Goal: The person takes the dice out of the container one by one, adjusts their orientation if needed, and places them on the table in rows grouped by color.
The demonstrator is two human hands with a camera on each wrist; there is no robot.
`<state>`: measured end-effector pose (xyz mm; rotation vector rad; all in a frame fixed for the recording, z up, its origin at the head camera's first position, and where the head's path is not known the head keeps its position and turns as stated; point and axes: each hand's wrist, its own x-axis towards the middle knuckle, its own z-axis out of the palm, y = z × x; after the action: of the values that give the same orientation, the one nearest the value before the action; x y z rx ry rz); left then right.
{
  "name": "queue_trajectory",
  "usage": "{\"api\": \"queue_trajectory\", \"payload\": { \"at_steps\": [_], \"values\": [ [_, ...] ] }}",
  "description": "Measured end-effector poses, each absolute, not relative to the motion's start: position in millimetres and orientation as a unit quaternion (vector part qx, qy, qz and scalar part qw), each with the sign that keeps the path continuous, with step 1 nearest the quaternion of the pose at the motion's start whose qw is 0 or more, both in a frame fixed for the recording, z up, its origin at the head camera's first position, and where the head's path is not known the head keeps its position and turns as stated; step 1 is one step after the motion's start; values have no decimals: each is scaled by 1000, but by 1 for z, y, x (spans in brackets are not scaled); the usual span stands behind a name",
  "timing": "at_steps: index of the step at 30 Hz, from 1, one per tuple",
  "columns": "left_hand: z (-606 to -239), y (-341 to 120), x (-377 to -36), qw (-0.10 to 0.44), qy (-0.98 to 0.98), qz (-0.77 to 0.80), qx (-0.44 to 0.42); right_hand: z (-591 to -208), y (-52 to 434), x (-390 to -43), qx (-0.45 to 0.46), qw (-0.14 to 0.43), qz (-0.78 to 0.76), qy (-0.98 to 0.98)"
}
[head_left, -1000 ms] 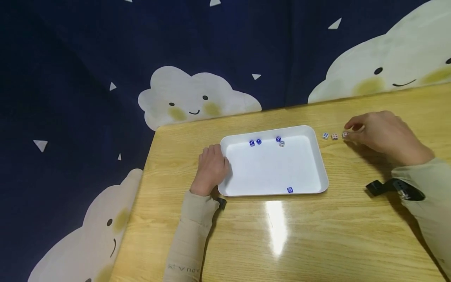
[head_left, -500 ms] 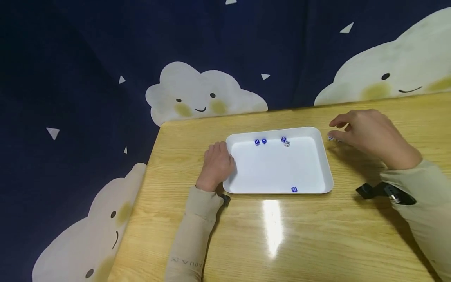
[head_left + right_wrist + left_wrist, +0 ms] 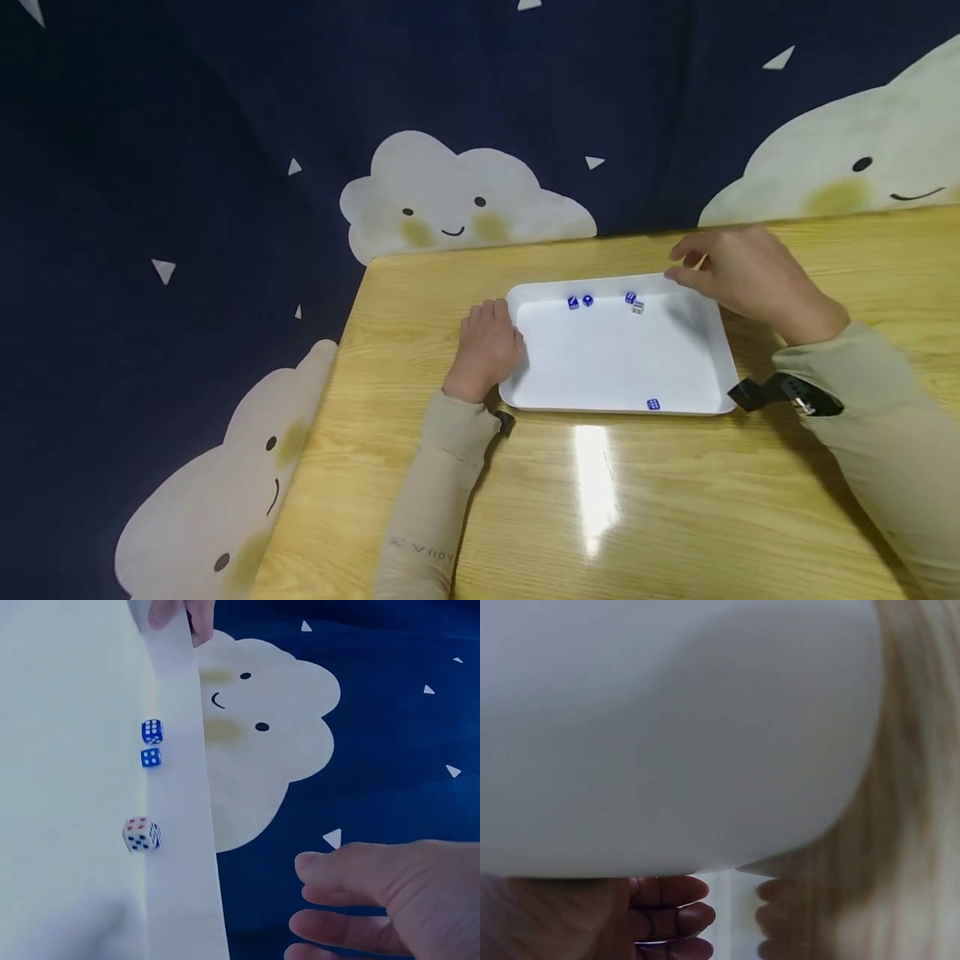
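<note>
My left hand (image 3: 489, 346) grips the left wall of a white rectangular tray (image 3: 622, 412); in the left wrist view its fingers (image 3: 676, 919) show beneath the tray's pale wall. Inside the tray, two blue dice (image 3: 581, 302) lie near the back wall. Farther right, a white die (image 3: 637, 308) lies against another blue die (image 3: 631, 297); one more blue die (image 3: 653, 404) is at the front wall. My right hand (image 3: 753, 279) hovers over the tray's back right corner, thumb and fingers parted; the right wrist view shows nothing between them. That hand covers the spot beside the tray where dice lay.
The tray rests on a light wooden table (image 3: 420, 333). A dark blue curtain (image 3: 645, 100) with smiling clouds hangs behind the table and along its left side. Light glares off the tabletop in front of the tray.
My right hand has moved left from the dice beside the tray to over its back right corner. Those dice are now hidden behind it. The left hand keeps its hold; the view has shifted slightly.
</note>
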<state>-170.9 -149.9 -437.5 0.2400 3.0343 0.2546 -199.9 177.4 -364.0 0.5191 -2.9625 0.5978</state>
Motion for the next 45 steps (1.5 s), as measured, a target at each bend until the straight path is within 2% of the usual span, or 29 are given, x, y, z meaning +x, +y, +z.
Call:
{"api": "queue_trajectory", "payload": {
  "at_steps": [14, 21, 45],
  "values": [
    [-434, -153, -167, 53, 992, 76, 86, -383, 159, -203, 227, 14, 216, -949],
    [-433, -158, -161, 42, 992, 85, 84, -392, 151, -204, 259, -21, 210, -943],
    [-434, -152, -165, 42, 991, 88, 89, -407, 157, -204, 259, -35, 217, -941]
  ]
}}
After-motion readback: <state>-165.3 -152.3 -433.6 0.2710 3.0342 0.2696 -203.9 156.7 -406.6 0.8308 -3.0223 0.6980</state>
